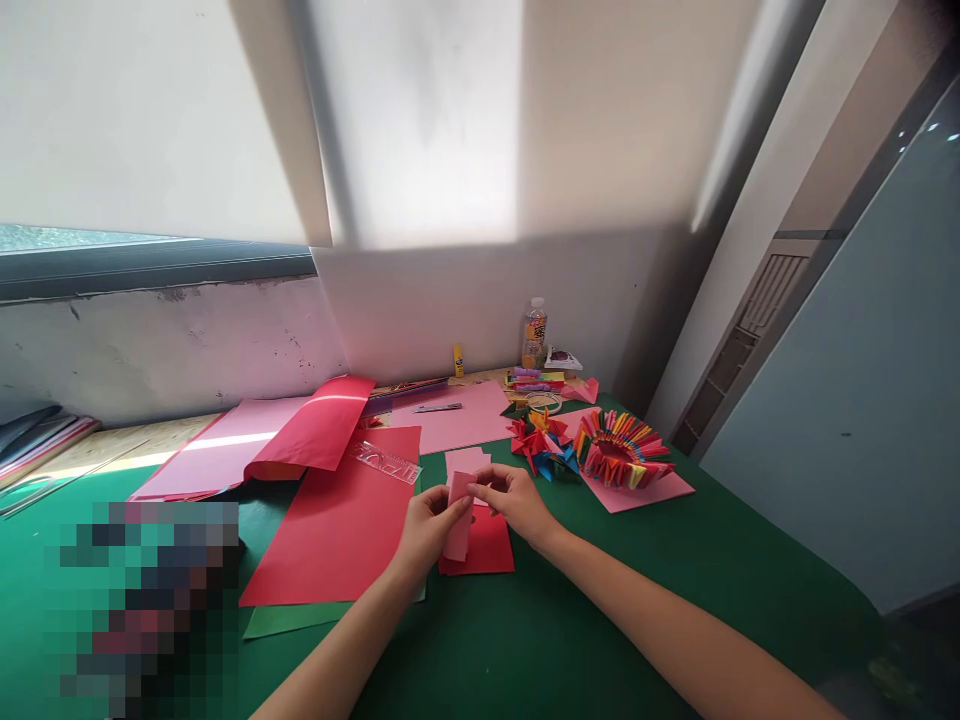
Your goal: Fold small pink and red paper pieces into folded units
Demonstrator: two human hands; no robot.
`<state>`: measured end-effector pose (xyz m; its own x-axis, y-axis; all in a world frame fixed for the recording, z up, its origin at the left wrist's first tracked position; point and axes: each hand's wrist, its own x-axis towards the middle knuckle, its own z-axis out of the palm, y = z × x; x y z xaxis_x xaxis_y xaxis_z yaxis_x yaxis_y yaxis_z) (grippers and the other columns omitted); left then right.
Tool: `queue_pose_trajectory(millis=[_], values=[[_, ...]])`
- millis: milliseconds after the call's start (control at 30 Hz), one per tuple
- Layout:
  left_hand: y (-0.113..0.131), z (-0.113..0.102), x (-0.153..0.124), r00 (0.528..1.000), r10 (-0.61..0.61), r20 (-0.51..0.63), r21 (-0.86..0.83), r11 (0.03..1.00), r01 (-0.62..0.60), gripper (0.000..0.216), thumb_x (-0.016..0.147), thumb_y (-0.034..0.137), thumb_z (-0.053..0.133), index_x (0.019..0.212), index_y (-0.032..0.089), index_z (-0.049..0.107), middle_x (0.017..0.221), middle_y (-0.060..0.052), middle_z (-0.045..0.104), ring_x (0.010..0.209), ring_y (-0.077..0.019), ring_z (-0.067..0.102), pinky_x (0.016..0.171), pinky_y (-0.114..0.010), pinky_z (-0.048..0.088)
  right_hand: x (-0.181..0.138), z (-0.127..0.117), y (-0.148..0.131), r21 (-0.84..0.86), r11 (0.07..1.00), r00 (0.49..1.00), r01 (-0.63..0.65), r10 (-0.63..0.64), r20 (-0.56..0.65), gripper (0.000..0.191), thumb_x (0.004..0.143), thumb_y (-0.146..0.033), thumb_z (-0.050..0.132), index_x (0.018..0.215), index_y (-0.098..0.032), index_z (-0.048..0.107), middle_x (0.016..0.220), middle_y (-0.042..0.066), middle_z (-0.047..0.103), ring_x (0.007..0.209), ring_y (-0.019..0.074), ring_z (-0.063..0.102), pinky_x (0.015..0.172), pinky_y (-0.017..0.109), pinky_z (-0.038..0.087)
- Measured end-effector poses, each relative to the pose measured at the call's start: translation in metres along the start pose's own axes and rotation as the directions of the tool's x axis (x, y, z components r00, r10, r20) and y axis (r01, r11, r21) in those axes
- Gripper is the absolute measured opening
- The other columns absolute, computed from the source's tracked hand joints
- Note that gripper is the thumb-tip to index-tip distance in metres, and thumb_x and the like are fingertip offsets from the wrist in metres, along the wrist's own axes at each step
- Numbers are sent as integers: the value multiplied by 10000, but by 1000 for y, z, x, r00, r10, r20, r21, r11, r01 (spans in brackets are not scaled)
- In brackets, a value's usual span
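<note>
Where the pink paper (457,535) hangs just clear of the desk (600,620), the left hand (427,525) and right hand (516,505) each set a grip pinching opposite edges, steadying it over the red sheet (487,552).

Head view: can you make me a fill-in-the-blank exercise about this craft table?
The left hand and right hand hold a folded paper coloured ____.
The clear ruler lies on a big sheet coloured ____.
The table cover is ____.
Missing words: pink, red, green.

Pink paper strip (459,528); red sheet (337,530); green table (600,620) — multicoloured paper ring (621,452).
</note>
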<state>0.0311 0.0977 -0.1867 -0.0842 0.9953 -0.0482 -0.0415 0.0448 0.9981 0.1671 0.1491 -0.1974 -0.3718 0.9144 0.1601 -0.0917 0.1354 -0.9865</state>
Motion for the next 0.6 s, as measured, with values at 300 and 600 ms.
queue_pose_trajectory(millis=[300,600], values=[[-1,-1,1,1000,14,12,5,1000,-14,312,606,404,678,709,117,614,633,-46,616,591,-152,565,530,-224,419,1,0,1,9,1000,1000,-7,7,7,318,626,-385,669,776,-113,604,667,23,568,485,69,450,391,165,378],[-1,-2,1,1000,12,9,-4,1000,-11,305,611,412,670,716,130,623,669,-37,602,624,-142,547,550,-214,403,3,-1,4,-25,1000,1000,16,-17,-23,305,631,-368,666,790,-112,621,693,33,584,507,79,461,388,165,375]])
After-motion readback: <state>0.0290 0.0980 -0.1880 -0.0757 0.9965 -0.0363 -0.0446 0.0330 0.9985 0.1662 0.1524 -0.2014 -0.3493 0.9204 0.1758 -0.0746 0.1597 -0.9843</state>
